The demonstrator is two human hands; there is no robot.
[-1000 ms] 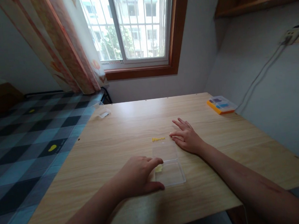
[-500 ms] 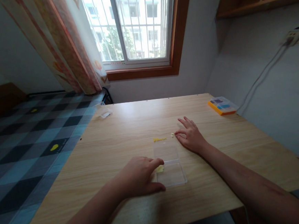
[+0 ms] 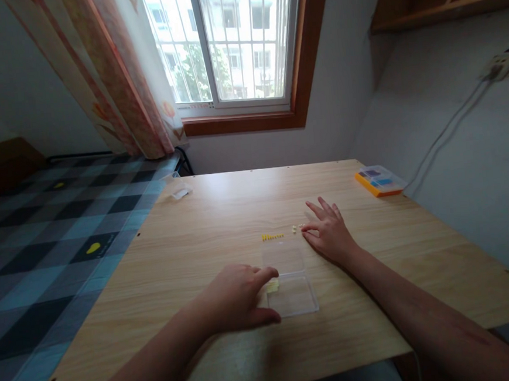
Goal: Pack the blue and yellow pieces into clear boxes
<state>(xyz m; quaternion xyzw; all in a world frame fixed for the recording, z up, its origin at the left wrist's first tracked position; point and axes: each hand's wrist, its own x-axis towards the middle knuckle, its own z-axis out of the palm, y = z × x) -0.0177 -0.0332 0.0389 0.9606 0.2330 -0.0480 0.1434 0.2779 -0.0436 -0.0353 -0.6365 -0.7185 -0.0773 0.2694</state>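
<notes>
An opened clear plastic case point(image 3: 296, 296) lies on the wooden table, its lid folded away from me. Pale yellow pieces point(image 3: 272, 285) sit at the left of its near half. My left hand point(image 3: 245, 297) rests at that left edge, thumb and fingers apart around the pieces. Beyond the lid is a short row of small yellow pieces point(image 3: 272, 236). To its right lie several tiny cream pieces point(image 3: 294, 229). My right hand point(image 3: 328, 231) is beside them, thumb and index finger pinched at the table; whatever is between the tips is too small to make out. Its other fingers are spread.
A clear container point(image 3: 179, 187) stands at the table's far left corner. An orange box with a clear lid point(image 3: 379, 182) lies at the far right. A checkered bed point(image 3: 64, 240) adjoins the left side, and a cable point(image 3: 446, 127) hangs along the right wall.
My right hand has shifted slightly to the right, and more cream pieces show beside its fingertips. My left hand has hardly moved.
</notes>
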